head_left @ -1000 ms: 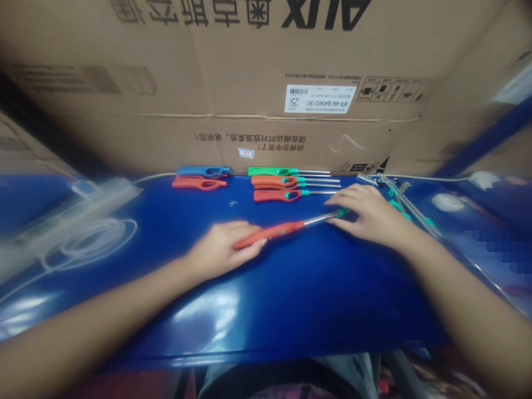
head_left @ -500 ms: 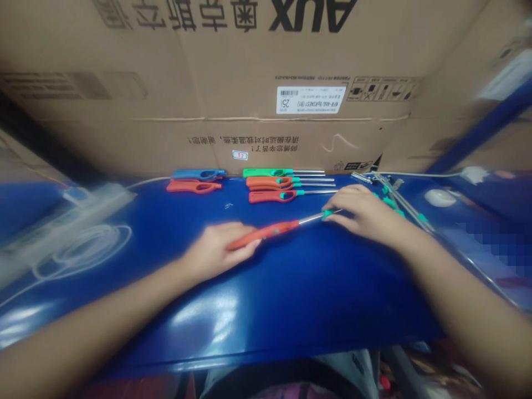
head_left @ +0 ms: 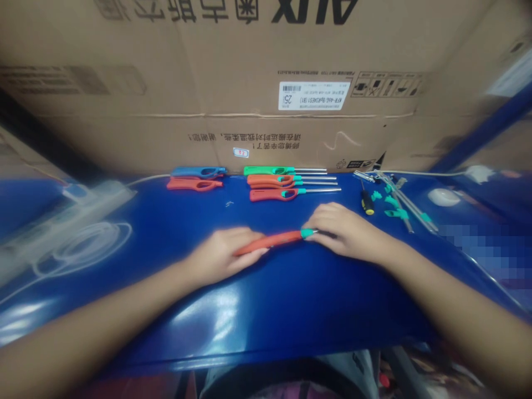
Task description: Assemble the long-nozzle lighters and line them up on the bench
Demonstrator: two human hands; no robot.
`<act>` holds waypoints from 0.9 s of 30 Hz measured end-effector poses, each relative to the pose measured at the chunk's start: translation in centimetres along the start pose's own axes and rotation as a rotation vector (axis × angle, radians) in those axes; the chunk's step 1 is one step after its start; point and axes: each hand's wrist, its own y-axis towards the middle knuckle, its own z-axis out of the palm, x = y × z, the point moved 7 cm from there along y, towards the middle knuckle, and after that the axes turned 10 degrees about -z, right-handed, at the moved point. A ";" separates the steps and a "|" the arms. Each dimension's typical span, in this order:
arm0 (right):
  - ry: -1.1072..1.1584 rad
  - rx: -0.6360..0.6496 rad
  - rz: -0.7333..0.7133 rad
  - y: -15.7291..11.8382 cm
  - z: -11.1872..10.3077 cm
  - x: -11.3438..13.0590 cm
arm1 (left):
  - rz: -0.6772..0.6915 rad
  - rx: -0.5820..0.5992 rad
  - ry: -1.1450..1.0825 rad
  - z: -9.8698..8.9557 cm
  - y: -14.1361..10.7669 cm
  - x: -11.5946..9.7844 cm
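Ample tabletop point(head_left: 299, 305) separates both hands point(head_left: 220, 252) point(head_left: 347, 230) and their lighter point(head_left: 276, 240) from the front edge point(head_left: 233, 359).

- Behind the held gas lighter point(head_left: 276, 240): a row of gas lighters point(head_left: 266, 180), then cardboard box point(head_left: 228, 83).
- Left of it: power strip point(head_left: 103, 202), coiled cable point(head_left: 78, 250).
- Behind it, rightward: screwdriver point(head_left: 366, 199), metal tubes point(head_left: 405, 199).
- Beneath it: tabletop point(head_left: 332, 299).

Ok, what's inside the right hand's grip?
The right hand is at the green collar on the end of the red handle in the left hand. A short bit of metal shows past the collar; the hand covers whatever lies further inside.
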 end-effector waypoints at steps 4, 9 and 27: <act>-0.131 0.015 -0.099 0.1 0.4 0.7 | -0.024 0.015 -0.055 0.2 0.0 0.0; -0.254 -0.034 -0.189 0.0 1.1 1.7 | 0.001 0.034 -0.068 0.5 -0.3 0.0; -0.043 0.083 0.093 0.1 1.5 -0.9 | -0.177 0.196 0.181 1.6 0.1 0.6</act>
